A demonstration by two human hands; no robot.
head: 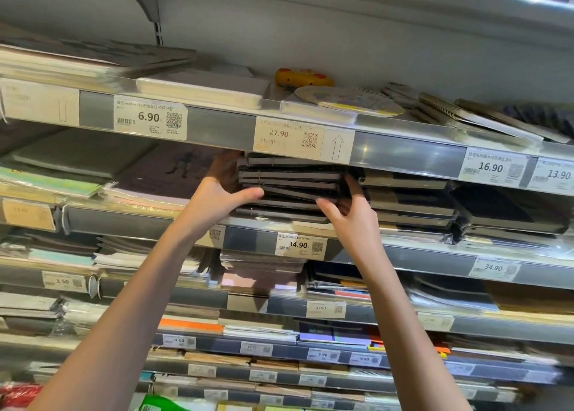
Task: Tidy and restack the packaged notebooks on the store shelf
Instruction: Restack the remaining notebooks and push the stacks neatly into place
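Store shelving is filling the whole view, tier after tier of metal shelves fronted with price-tag rails. On the second tier from the top, a stack of dark packaged notebooks (290,187) is sitting just under the 27.90 price tag (289,139), its covers lying uneven and a few tilted.

The left hand (222,193) is wrapping the stack's left end, thumb pointing toward 3 o'clock across the front edges, fingers reaching up and behind the pile. The right hand (351,212) is clasping the right end, thumb aimed toward 9 o'clock, fingers disappearing between this pile and the neighbouring dark stack (410,202) just beside it at 3 o'clock. Both hands are holding the notebooks between them in a narrow squeeze.

The step in hand appears to be squaring up the pile. Next, the person will likely be needing to press both ends inward evenly and nudge the slanted covers flat, keeping clear of the shelf edge (403,156) overhead.

At 9 o'clock, pale flat notebooks (149,174) are lying in plastic wrap. At 12 o'clock, on the top tier, a yellow item (304,76) and a round pad (348,100) are resting, with spiral-bound books (459,112) toward 2 o'clock. Below, at 6 o'clock, more rows of stationery are crowding lower shelves beneath the 34.90 price tag (299,245).
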